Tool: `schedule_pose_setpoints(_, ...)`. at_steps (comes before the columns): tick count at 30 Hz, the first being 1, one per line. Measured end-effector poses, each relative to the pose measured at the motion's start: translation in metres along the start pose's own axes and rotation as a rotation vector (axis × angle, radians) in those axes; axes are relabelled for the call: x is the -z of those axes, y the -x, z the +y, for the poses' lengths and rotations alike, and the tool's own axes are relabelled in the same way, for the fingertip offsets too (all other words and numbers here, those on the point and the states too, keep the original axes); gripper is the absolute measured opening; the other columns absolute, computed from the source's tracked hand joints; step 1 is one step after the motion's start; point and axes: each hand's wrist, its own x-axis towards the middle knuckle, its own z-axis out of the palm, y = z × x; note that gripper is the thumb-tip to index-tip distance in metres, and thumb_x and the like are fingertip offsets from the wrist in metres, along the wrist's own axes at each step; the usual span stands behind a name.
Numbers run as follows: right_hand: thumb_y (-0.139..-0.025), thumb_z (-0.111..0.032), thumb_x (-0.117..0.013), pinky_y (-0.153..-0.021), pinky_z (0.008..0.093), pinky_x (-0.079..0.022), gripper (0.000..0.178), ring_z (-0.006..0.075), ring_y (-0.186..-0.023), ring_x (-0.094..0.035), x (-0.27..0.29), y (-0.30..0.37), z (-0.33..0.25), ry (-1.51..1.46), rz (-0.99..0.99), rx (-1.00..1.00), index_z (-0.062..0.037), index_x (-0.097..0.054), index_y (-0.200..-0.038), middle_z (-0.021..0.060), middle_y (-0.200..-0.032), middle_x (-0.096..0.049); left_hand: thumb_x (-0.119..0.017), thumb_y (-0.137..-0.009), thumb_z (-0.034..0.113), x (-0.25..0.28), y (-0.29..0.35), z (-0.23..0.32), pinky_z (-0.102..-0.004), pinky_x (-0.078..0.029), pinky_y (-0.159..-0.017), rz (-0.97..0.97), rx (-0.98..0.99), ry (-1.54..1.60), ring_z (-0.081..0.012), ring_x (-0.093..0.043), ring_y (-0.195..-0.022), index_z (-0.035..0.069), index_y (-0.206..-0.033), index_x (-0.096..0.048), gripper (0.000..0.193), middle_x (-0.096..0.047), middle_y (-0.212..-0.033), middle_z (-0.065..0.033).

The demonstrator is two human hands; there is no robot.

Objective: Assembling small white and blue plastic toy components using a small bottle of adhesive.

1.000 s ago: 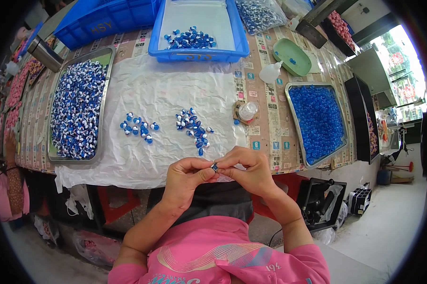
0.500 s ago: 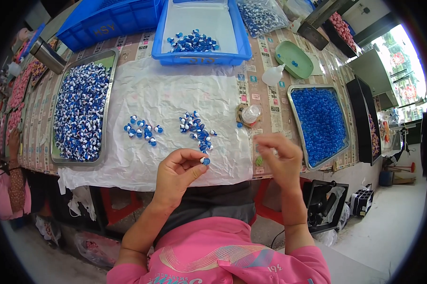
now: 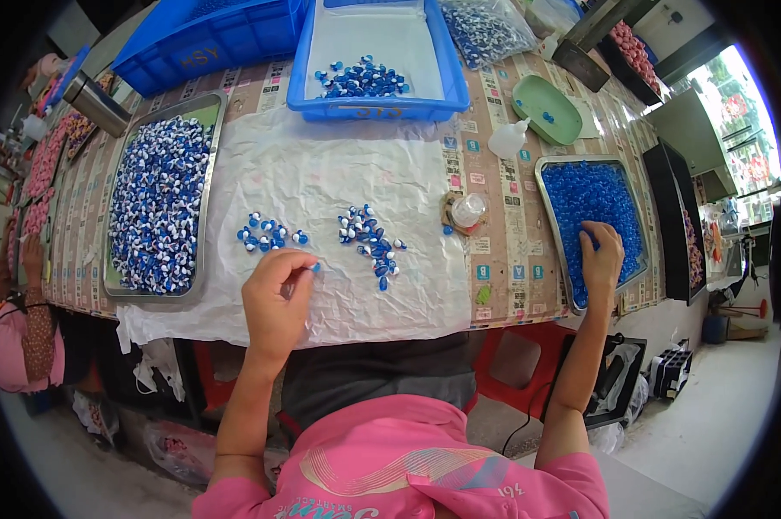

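My left hand (image 3: 276, 297) is closed in a pinch over the white crumpled paper (image 3: 278, 164). A small blue-and-white bead (image 3: 315, 267) peeks out at its fingertips, mostly its blue part showing. My right hand (image 3: 602, 259) has its bent fingers down among the clear blue beads in a metal tray (image 3: 539, 166); what lies between the fingertips is hidden. Two loose groups of blue-and-white beads rest on the paper: a smaller left group (image 3: 268, 233) and a larger right group (image 3: 371, 238).
At left stands a metal tray (image 3: 202, 251) heaped with blue-and-white pieces. A blue bin (image 3: 377, 112) with more pieces is at the back. Right of the paper are a small clear jar (image 3: 468, 210), a white squeeze bottle (image 3: 507, 138) and a green dish (image 3: 563, 121). Another person's hand (image 3: 32, 259) shows far left.
My right hand has moved right, from above the paper's right edge into the tray of blue beads. The left hand has shifted left with its bead, toward the smaller group.
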Motion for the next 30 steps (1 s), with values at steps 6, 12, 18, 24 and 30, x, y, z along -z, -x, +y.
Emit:
schedule_pose_setpoints(6,-0.083,-0.003,-0.065,-0.083,0.0348,-0.050,0.016,0.0294,-0.089,-0.067,0.002,-0.003,-0.002,-0.074,0.016,-0.037,-0.0010,-0.070,-0.098,0.0150,-0.098,-0.068,-0.063,-0.076,-0.011,-0.004,-0.005,0.000,-0.0329,-0.050,-0.077,0.128,-0.175,-0.296,-0.0268,-0.060,-0.089,0.000,-0.093,-0.067,0.021,-0.062,-0.095,-0.0110)
schedule_pose_setpoints(12,-0.082,-0.003,-0.065,-0.086,0.0372,-0.048,0.015,0.0319,-0.094,-0.065,0.004,-0.003,-0.001,-0.128,0.012,-0.071,-0.0011,-0.071,-0.096,0.0148,-0.098,-0.069,-0.068,-0.074,-0.007,-0.049,0.010,0.030,-0.0363,-0.047,-0.074,0.014,-0.271,-0.149,-0.0287,-0.057,-0.085,0.002,-0.093,-0.067,0.021,-0.059,-0.092,-0.0106)
schedule_pose_setpoints(18,-0.082,-0.003,-0.066,-0.084,0.0344,-0.050,0.015,0.0269,-0.093,-0.066,0.015,0.000,0.001,-0.142,0.100,0.009,-0.0017,-0.071,-0.096,0.0121,-0.096,-0.070,-0.071,-0.074,-0.004,-0.084,0.013,0.044,-0.0337,-0.048,-0.072,-0.160,-0.294,-0.159,-0.0270,-0.058,-0.084,0.002,-0.092,-0.066,0.019,-0.060,-0.091,-0.0107)
schedule_pose_setpoints(24,-0.080,-0.003,-0.067,-0.084,0.0351,-0.049,0.014,0.0282,-0.092,-0.065,0.021,-0.004,0.014,-0.216,0.108,-0.017,-0.0028,-0.072,-0.093,0.0118,-0.095,-0.070,-0.067,-0.076,-0.008,-0.089,0.019,0.060,-0.0286,-0.048,-0.071,-0.189,-0.110,0.002,-0.0216,-0.060,-0.082,0.000,-0.095,-0.066,0.020,-0.060,-0.093,-0.0099)
schedule_pose_setpoints(30,-0.079,-0.003,-0.067,-0.083,0.0364,-0.049,0.015,0.0290,-0.092,-0.064,0.016,-0.013,0.017,-0.217,0.053,0.000,-0.0039,-0.072,-0.093,0.0111,-0.095,-0.070,-0.065,-0.083,-0.007,-0.086,0.028,0.065,-0.0234,-0.049,-0.073,-0.245,0.102,0.386,-0.0130,-0.061,-0.080,-0.001,-0.098,-0.066,0.016,-0.061,-0.097,-0.0075)
